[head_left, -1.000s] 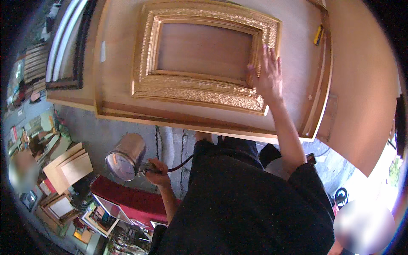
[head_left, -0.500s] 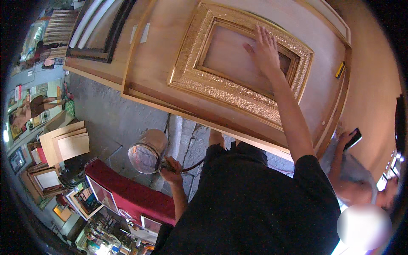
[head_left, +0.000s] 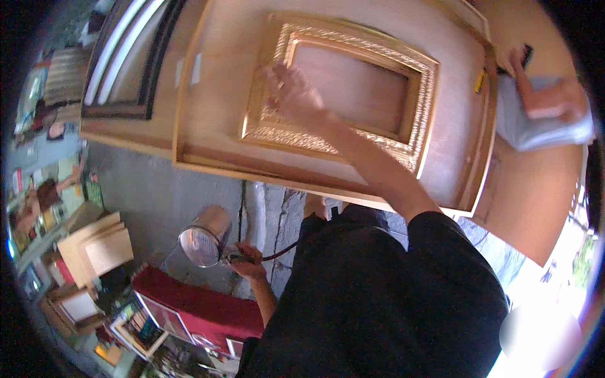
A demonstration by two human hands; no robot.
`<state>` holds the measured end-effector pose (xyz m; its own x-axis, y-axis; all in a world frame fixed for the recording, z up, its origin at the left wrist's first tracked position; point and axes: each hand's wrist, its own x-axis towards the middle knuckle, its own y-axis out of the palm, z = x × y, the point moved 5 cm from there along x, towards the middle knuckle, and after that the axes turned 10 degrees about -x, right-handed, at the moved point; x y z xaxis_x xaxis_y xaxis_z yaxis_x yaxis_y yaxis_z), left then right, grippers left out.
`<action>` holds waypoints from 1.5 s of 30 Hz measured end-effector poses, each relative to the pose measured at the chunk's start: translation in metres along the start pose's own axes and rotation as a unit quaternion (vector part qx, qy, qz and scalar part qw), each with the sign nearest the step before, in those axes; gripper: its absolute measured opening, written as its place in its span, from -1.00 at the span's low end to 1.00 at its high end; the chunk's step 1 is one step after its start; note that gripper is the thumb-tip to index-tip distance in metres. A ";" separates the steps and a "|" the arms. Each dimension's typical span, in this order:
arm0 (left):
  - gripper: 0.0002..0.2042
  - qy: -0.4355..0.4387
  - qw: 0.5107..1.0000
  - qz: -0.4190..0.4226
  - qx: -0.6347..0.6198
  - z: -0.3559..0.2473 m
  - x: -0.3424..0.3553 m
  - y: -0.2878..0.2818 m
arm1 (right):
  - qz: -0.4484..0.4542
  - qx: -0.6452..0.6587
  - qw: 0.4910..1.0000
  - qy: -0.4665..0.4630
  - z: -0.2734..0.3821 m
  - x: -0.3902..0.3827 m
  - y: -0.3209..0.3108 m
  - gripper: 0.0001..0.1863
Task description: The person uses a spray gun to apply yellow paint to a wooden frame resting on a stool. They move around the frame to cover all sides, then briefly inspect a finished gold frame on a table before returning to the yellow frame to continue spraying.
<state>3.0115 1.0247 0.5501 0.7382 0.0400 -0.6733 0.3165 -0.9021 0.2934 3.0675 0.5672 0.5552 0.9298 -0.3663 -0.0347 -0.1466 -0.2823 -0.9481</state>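
A gold ornate picture frame (head_left: pixel 423 107) lies flat on a wooden board with a raised rim (head_left: pixel 441 151). My right hand (head_left: pixel 293 91) is over the frame's left side, with the forearm crossing its near edge. Motion smears its fingers, so I cannot see whether they touch the moulding. Low on the left, my left hand (head_left: pixel 249 259) is closed around the handle of what looks like a spray gun with a large round cup (head_left: pixel 207 236). A dark hose (head_left: pixel 280 252) runs from it toward my body.
Dark frame pieces with white strips (head_left: pixel 129 60) lie at the board's far left. A yellow cutter (head_left: pixel 481 80) lies near its right rim. At right, another person (head_left: pixel 542 107) holds a dark object beside a brown sheet (head_left: pixel 523 201). A red-covered bench (head_left: pixel 201 302) stands lower left.
My right hand has swept left, from the frame's opening to its left side. The view has shifted, and the other person now appears farther up on the right. My left hand keeps its grip.
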 end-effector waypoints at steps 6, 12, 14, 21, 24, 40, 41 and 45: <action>-0.49 -0.025 0.992 0.125 -0.004 -0.008 0.023 0.020 | 0.018 0.269 0.962 -0.029 0.054 -0.078 -0.043 -0.17; -0.49 0.015 0.977 0.204 0.068 -0.010 0.010 0.047 | -0.053 0.384 0.919 0.078 0.016 -0.192 -0.054 -0.18; -0.50 0.033 0.956 0.282 0.067 -0.009 -0.004 0.060 | -0.092 0.386 0.897 0.193 -0.033 -0.237 -0.037 -0.21; -0.52 0.040 0.976 0.194 0.089 0.005 -0.037 0.064 | 0.031 0.339 0.868 0.361 -0.147 -0.328 0.057 -0.12; -0.54 0.028 0.978 0.197 0.059 0.009 -0.047 0.058 | -0.007 0.334 0.890 0.311 -0.151 -0.334 0.069 -0.12; -0.51 0.065 0.970 0.224 0.066 0.044 -0.102 0.007 | 0.010 0.353 0.896 0.269 -0.136 -0.394 0.007 -0.38; -0.50 0.075 0.966 0.234 0.077 0.044 -0.108 0.009 | -0.044 0.385 0.885 0.258 -0.135 -0.402 -0.008 -0.50; -0.48 0.059 0.958 0.252 0.123 0.048 -0.125 -0.001 | -0.036 0.442 0.876 0.190 -0.098 -0.437 -0.053 -0.51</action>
<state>2.8903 1.0000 0.6008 0.8273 -0.3917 -0.4026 -0.2373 -0.8933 0.3816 2.6359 0.6557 0.6516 0.7217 -0.6920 -0.0165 0.3827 0.4188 -0.8235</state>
